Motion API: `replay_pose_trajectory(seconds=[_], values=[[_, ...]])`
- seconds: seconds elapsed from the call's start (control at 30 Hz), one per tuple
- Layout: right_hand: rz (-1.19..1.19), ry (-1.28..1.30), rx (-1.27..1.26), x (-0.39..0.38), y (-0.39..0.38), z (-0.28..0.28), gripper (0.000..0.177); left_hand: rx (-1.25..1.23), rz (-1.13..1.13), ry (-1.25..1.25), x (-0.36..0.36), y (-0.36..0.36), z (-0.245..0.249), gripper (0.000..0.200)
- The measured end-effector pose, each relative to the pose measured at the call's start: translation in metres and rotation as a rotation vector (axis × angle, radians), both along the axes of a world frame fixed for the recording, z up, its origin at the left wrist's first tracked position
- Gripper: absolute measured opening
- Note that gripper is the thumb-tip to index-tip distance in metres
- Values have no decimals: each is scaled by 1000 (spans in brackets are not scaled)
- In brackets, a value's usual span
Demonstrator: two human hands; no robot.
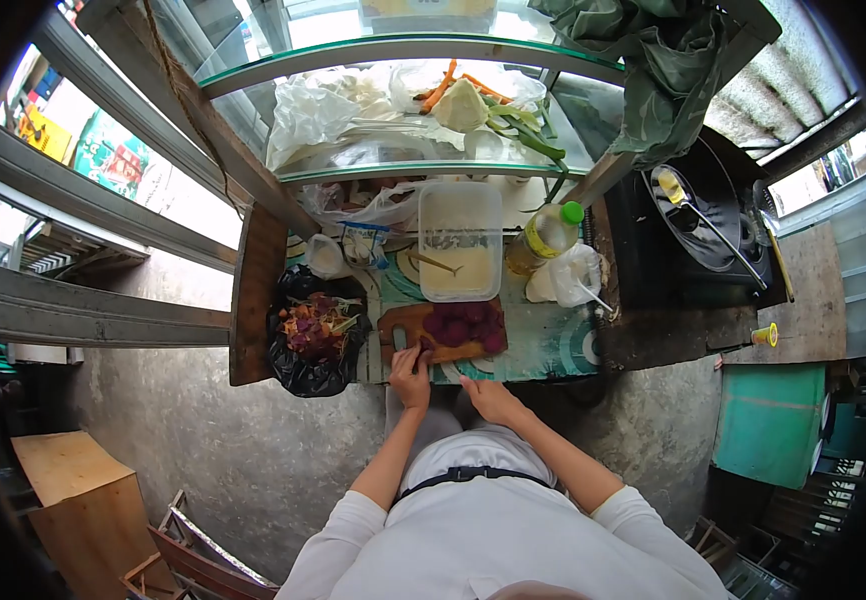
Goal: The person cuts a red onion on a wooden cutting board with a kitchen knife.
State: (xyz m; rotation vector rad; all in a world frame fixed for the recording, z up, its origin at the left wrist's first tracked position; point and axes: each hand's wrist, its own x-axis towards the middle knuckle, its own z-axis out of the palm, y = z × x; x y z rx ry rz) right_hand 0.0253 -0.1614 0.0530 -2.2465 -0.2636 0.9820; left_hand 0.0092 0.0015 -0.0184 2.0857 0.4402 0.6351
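Note:
My left hand [410,382] is closed at the front edge of a wooden cutting board [393,322], its fingertips pinching a small dark purple vegetable piece [425,346]. A pile of roundish purple-red vegetable pieces [465,326] covers the board's right part. Just right of it, at the counter's front edge, my right hand [495,402] is closed with its thumb pointing forward; I cannot tell what it grips. Left of the board, a black plastic bag [301,376] stands with peelings and scraps [318,327] inside. Behind the board is a clear plastic container [460,283] with pale contents.
A green-capped bottle [545,238] and a white plastic bag [575,275] stand behind the board to the right. A glass shelf [423,170] holding vegetables overhangs the counter. A pan [698,225] with a long utensil sits on the black stove at right.

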Motion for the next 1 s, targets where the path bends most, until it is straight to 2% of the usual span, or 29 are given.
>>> replay_pose_trajectory(seconds=[0.23,0.43,1.0], values=[[-112,42,-48,-3,2,12,61,42,-38,-10,2,0,4,21],[-87,71,-15,-1,-1,-3,66,69,-76,5,2,2,-1,21],[-22,135,-4,13,-1,5,66,62,-118,13,5,4,5,21]])
